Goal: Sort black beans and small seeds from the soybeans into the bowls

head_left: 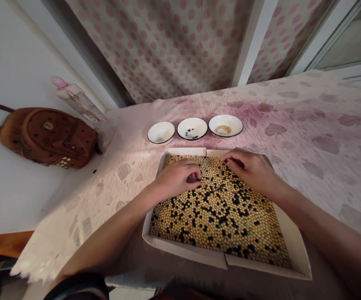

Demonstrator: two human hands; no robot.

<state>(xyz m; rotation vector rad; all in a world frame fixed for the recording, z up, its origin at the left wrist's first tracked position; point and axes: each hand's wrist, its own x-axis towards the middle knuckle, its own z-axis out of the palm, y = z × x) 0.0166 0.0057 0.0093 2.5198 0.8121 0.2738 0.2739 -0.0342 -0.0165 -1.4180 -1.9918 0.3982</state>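
A shallow white cardboard tray [186, 251] is filled with small round beads [217, 212], mostly yellow with many black ones and a few green and red. Over its far left part hangs my left hand [180, 177], fingers curled in toward the thumb; whatever they hold is hidden. My right hand [250, 168] is at the far right side of the tray, thumb and fingertips drawn together close to the beads. I cannot make out what is between them. Behind the tray, three white dark-rimmed bowls stand in a row: the left bowl [161, 132], middle bowl [192, 128] and right bowl [226, 126].
A few black beads [190, 132] lie in the middle bowl and a small group of yellow beads [223, 129] in the right one. A brown backpack [52, 135] and a pink-topped bottle [78, 98] stand at the left. The patterned tablecloth [320, 137] reaches back to a dotted curtain [180, 46].
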